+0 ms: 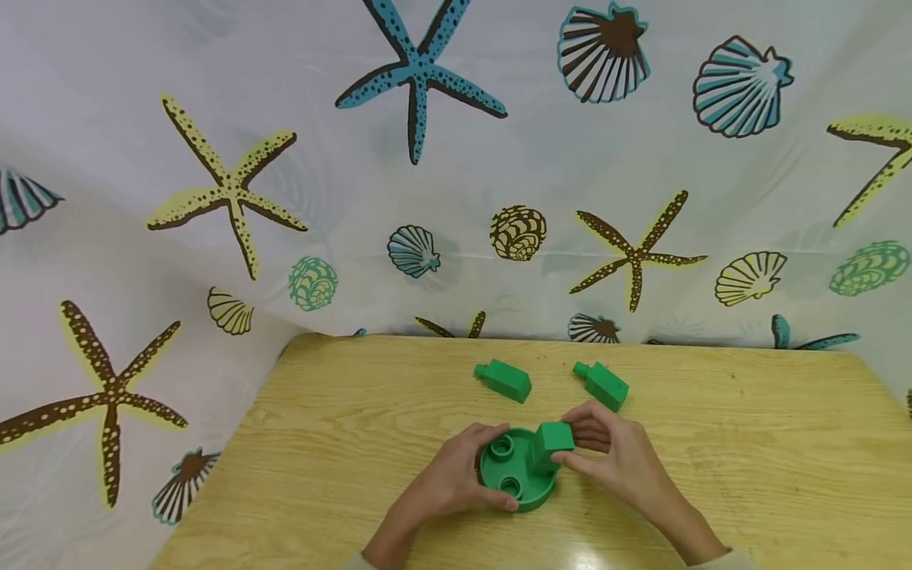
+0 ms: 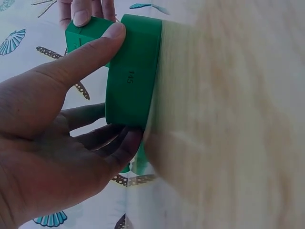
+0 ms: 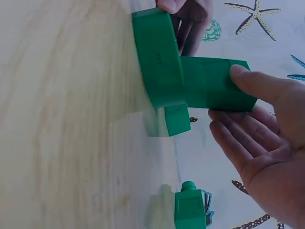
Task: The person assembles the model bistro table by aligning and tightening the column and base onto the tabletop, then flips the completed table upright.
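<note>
A round green base (image 1: 521,462) with a raised rim rests on the table, and two ring-shaped sockets show inside it. My left hand (image 1: 456,473) grips this base by its left side, thumb at the front and fingers behind. On the base's right part stands a green square block (image 3: 209,83), upright. Thumb and fingers of my right hand (image 1: 620,453) pinch the block near its top. Its lower end is hidden, so how it sits in the base cannot be seen. The left wrist view shows small dark digits on the base's side wall.
Two more green blocks with knobbed ends lie behind the base: one block (image 1: 507,380) straight back, another block (image 1: 606,386) further right, just beyond my right hand. The wooden table (image 1: 328,443) meets a hanging cloth (image 1: 470,190) printed with starfish and shells.
</note>
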Demonstrator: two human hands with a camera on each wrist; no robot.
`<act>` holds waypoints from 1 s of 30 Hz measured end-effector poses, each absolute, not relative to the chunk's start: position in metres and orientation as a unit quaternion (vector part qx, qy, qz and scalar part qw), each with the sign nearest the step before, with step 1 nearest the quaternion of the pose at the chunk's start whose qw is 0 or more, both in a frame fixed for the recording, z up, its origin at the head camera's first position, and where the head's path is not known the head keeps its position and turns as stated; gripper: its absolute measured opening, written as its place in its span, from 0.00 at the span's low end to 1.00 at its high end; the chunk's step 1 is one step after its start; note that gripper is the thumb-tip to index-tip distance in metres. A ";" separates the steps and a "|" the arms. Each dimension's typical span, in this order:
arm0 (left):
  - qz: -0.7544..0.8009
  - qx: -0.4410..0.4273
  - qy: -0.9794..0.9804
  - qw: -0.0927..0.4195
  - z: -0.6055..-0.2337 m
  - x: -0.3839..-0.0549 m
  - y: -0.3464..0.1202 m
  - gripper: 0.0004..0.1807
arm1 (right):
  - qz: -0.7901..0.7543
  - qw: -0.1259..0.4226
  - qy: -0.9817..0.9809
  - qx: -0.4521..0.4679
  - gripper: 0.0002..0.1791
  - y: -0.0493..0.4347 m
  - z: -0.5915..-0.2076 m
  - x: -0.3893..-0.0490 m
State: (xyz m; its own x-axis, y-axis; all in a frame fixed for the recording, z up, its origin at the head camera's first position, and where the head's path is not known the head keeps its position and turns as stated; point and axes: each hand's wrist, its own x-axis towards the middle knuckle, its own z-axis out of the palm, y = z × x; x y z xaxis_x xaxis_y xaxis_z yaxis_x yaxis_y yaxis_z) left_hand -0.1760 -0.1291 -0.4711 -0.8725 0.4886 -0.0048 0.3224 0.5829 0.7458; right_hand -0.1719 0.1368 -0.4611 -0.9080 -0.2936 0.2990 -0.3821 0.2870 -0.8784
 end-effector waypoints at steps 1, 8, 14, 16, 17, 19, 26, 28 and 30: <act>0.393 0.230 0.884 0.106 -0.471 -0.175 -0.129 0.55 | 0.558 0.035 -0.801 0.215 0.22 0.138 -0.461 -0.172; 0.377 0.223 0.892 0.111 -0.462 -0.171 -0.124 0.50 | 0.585 0.031 -0.787 0.194 0.20 0.162 -0.457 -0.182; 0.410 0.204 0.888 0.021 -0.449 -0.161 -0.100 0.34 | 0.491 0.146 -0.848 0.136 0.19 0.181 -0.455 -0.203; 0.428 0.199 0.882 -0.023 -0.448 -0.159 -0.086 0.30 | 0.458 0.165 -0.865 0.121 0.20 0.185 -0.457 -0.210; 0.431 0.196 0.879 -0.045 -0.448 -0.158 -0.079 0.28 | 0.446 0.167 -0.872 0.113 0.21 0.186 -0.459 -0.213; 0.434 0.188 0.877 -0.082 -0.450 -0.157 -0.065 0.26 | 0.429 0.160 -0.884 0.098 0.23 0.189 -0.462 -0.219; 0.409 0.144 0.886 -0.163 -0.457 -0.158 -0.035 0.21 | 0.402 0.087 -0.910 0.057 0.28 0.194 -0.473 -0.232; 0.409 0.144 0.883 -0.179 -0.458 -0.158 -0.034 0.19 | 0.401 0.070 -0.912 0.049 0.28 0.193 -0.474 -0.234; 0.418 0.149 0.878 -0.182 -0.457 -0.157 -0.034 0.18 | 0.401 0.057 -0.913 0.042 0.27 0.193 -0.475 -0.236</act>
